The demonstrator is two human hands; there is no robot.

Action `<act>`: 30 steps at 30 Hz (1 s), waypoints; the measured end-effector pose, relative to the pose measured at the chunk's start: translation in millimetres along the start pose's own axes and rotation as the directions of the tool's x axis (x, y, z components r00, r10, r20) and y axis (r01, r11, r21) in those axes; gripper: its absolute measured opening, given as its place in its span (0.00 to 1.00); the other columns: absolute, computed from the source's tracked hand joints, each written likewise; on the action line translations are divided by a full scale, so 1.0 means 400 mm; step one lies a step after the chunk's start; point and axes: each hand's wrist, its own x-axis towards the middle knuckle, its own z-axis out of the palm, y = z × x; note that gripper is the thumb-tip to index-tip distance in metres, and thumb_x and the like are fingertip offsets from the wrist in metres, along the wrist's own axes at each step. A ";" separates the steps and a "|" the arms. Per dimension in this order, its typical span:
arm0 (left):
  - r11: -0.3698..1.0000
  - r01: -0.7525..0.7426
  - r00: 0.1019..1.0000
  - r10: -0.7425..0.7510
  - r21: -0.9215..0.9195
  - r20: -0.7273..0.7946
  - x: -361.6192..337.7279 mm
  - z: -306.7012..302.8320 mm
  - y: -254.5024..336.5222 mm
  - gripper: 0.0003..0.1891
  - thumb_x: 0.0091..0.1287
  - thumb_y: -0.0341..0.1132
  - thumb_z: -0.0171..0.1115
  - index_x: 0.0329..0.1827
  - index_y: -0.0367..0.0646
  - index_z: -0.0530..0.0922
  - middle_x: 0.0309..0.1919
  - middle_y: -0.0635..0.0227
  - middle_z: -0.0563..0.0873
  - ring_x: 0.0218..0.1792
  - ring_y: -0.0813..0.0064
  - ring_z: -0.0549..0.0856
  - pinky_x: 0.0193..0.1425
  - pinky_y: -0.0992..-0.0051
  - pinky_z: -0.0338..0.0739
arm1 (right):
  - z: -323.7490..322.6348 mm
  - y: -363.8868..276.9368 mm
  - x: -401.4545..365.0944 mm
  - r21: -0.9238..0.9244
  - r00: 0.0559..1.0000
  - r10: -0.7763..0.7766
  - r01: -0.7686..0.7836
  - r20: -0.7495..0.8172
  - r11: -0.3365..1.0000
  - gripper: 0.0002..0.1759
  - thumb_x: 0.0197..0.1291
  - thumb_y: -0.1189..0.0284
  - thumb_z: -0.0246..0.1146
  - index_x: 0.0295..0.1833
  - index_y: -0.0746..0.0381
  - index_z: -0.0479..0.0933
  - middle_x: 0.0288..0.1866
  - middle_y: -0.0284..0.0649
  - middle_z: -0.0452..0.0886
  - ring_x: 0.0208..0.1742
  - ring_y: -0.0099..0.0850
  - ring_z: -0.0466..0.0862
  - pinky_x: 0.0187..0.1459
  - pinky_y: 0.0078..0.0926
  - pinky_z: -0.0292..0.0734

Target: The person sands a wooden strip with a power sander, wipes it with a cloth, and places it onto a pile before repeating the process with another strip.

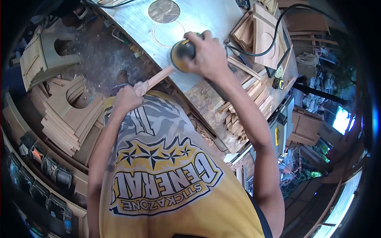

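My right hand is wrapped over a yellow-and-black power sander, whose round face is tilted on its side above the workbench. The sander overlaps the far end of a narrow wooden strip. My left hand is closed around the near end of that strip, close to my waist. From my left fist the strip slants up across the bench edge. Beneath the sander lies a pale sheet covering the bench top, with a round dark opening and a circle outline on it.
A black cord arcs off to the right. Wood strips are heaped on the bench, near a cut panel and a tape measure. Stacked curved wooden pieces stand at my left, beside a shelf holding several dark containers.
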 end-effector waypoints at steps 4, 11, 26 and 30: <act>0.999 -0.046 0.999 0.047 -0.008 0.023 0.013 0.000 -0.002 0.21 0.57 0.39 0.69 0.45 0.27 0.88 0.48 0.32 0.88 0.55 0.39 0.89 0.63 0.52 0.82 | 0.016 -0.065 -0.057 0.022 0.997 -0.076 0.076 -0.026 0.997 0.31 0.56 0.59 0.75 0.67 0.45 0.79 0.52 0.56 0.78 0.48 0.54 0.86 0.45 0.48 0.88; 0.999 -0.025 1.000 0.024 -0.032 -0.002 0.006 -0.013 0.012 0.20 0.58 0.38 0.68 0.46 0.28 0.88 0.49 0.33 0.88 0.55 0.39 0.88 0.63 0.52 0.82 | 0.015 0.057 0.009 0.019 0.989 0.118 -0.116 -0.085 0.993 0.33 0.54 0.59 0.76 0.67 0.45 0.78 0.54 0.55 0.78 0.51 0.56 0.87 0.52 0.53 0.85; 1.000 -0.024 0.999 0.025 0.019 -0.038 -0.013 -0.039 -0.016 0.21 0.57 0.39 0.72 0.46 0.28 0.89 0.48 0.33 0.88 0.55 0.39 0.89 0.63 0.53 0.82 | 0.027 0.067 0.034 0.020 0.978 0.189 -0.188 -0.093 0.982 0.31 0.56 0.56 0.72 0.68 0.44 0.78 0.52 0.55 0.79 0.49 0.57 0.87 0.50 0.52 0.85; 1.000 -0.009 0.997 0.010 0.013 -0.076 -0.023 -0.035 -0.051 0.21 0.57 0.39 0.71 0.46 0.29 0.89 0.48 0.33 0.88 0.55 0.39 0.89 0.63 0.52 0.82 | 0.016 0.168 0.071 0.003 0.958 0.195 -0.198 -0.210 0.980 0.33 0.54 0.53 0.73 0.68 0.43 0.78 0.53 0.52 0.81 0.53 0.53 0.87 0.57 0.49 0.84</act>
